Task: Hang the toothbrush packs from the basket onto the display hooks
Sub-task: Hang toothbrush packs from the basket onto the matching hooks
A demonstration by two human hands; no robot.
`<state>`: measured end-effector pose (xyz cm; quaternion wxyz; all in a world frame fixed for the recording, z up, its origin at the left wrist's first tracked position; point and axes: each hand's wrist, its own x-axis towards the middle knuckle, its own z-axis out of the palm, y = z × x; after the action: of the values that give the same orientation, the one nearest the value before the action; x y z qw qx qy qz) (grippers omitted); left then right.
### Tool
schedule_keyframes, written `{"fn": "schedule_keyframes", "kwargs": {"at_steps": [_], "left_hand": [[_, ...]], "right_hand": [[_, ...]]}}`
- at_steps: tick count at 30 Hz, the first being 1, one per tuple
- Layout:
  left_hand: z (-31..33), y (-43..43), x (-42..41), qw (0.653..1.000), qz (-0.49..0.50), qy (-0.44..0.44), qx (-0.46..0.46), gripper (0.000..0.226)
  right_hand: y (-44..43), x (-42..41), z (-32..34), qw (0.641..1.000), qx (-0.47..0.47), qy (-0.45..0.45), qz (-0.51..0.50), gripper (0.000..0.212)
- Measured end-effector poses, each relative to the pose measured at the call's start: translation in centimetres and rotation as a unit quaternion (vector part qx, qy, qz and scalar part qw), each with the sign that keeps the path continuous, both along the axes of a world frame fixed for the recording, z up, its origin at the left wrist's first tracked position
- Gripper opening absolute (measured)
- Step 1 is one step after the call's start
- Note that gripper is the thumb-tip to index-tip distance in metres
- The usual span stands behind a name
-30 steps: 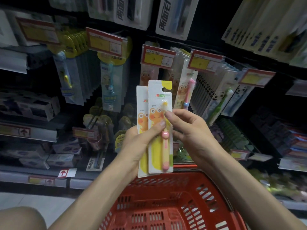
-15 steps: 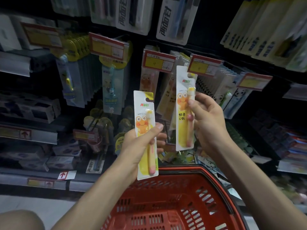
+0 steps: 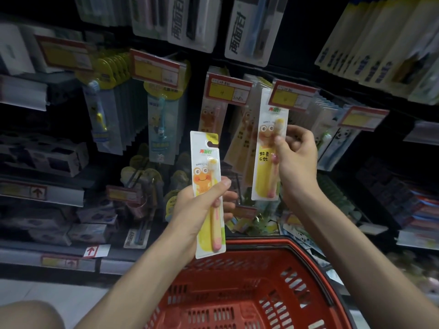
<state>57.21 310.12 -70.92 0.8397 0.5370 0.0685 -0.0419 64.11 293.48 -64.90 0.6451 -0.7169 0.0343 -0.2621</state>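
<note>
My left hand [image 3: 202, 207] grips a white and yellow toothbrush pack [image 3: 205, 162] with an orange frog picture, upright above the red basket [image 3: 306, 269]. My right hand [image 3: 297, 157] pinches a second, similar pack [image 3: 266, 167] by its right edge. That pack's top is tucked behind a red and yellow price tag [image 3: 293, 96] at the end of a display hook. Similar frog packs [image 3: 213, 119] hang on the neighbouring hook to the left.
Rows of hanging toothbrush packs fill the dark display: blue ones [image 3: 161, 129] at left, panda ones [image 3: 339, 143] at right, larger packs [image 3: 251, 27] above. Shelves with boxed goods [image 3: 47, 157] run along the left. The basket's inside shows no packs in the part I see.
My right hand has carried its pack up and to the right, away from the left pack, until its top reached the price tag. My left hand has stayed about where it was.
</note>
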Motion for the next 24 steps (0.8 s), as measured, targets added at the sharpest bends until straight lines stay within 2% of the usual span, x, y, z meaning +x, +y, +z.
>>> {"fn": "schedule_keyframes", "kwargs": {"at_steps": [7,18,24], "left_hand": [[0.1,0.1,-0.1,1.000,0.004,0.003,0.004,0.024],[0.1,0.2,-0.3,1.000,0.008,0.012,0.002,0.025],[0.2,0.2,-0.5,1.000,0.010,0.016,0.006,0.027]], "right_hand": [[0.5,1.0,-0.6,0.999,-0.025,-0.019,-0.018,0.016],[1.5,3.7,-1.3,0.999,0.021,0.006,-0.041,0.018],[2.4,5.0,-1.0,0.998,-0.005,0.007,-0.068,0.014]]}}
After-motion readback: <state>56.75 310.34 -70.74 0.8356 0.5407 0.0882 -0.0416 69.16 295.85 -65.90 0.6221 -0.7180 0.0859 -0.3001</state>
